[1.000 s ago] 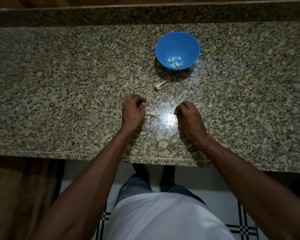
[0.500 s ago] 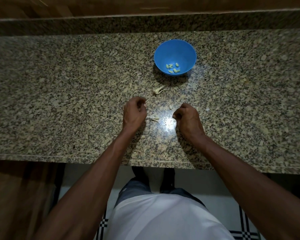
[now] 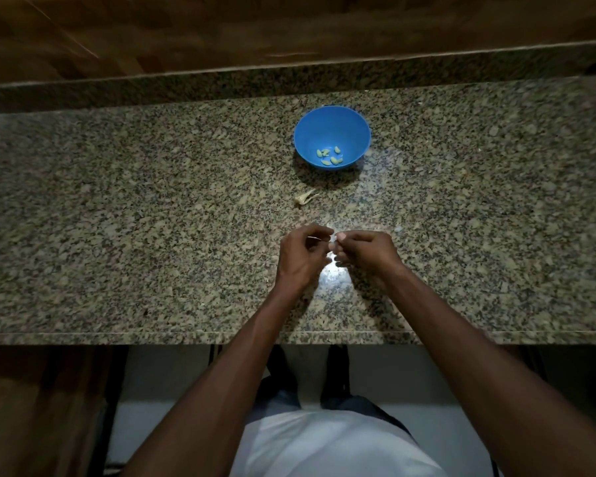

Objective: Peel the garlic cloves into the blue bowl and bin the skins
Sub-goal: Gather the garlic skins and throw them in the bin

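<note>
Garlic clove (image 3: 334,237) pinched btwn left hand (image 3: 301,258) & right hand (image 3: 367,253) grips, fingers curled, near blue bowl (image 3: 332,132).

hands (image 3: 338,251) now together, fingertips touching

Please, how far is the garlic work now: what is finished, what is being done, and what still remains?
Done: several peeled cloves lie in the blue bowl. In hand: the left hand and right hand meet over the counter, pinching something small and pale, probably a clove. Left: a skin scrap lies near the bowl, not binned; no bin is visible.
</note>
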